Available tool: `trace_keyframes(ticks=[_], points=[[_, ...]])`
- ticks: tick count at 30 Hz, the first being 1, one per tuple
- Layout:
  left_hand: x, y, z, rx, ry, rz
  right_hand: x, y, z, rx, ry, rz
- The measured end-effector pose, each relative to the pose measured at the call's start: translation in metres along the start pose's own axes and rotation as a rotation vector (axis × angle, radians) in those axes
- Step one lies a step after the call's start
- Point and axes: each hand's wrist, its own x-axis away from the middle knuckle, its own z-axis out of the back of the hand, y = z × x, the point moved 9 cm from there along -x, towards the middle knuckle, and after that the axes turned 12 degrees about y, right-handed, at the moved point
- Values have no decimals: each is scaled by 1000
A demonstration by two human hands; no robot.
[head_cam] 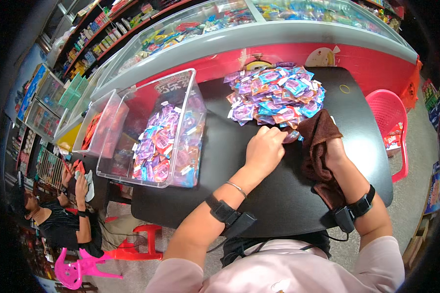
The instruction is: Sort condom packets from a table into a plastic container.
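My left hand (266, 149) grips the edge of a small purple packet (290, 135) at the near side of a large heap of blue, purple and orange packets (277, 93) on the black table (242, 205). In my right hand (335, 150) is a brown cloth (317, 146), draped over the fingers and hanging down to the tabletop; its upper end is beside the packet. The cloth hides most of my right fingers. Left of the heap, a clear plastic bin (172, 154) holds many similar packets (157, 141).
A smaller clear bin with red items (93, 128) adjoins the large one. A glass-topped chest freezer (220, 34) borders the far side. A yellow rubber band (345, 89) lies at right, near a pink plastic chair (387, 113). Another person (60, 223) sits at left, handling a cloth.
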Motion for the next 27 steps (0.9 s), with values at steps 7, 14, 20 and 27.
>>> trace_keyframes(ticks=[7, 14, 20, 27], points=[[14, -36, -4, 542, -22, 456, -1, 0, -3, -45, -34, 6], [22, -30, -24, 1141, -112, 807, 10, -6, -18, 92, -166, 179], [26, -20, -30, 1181, -210, 754, 24, -4, -42, 468, -350, 220], [23, -22, -26, 1281, -142, 796, 27, -6, -45, 553, -347, 249]])
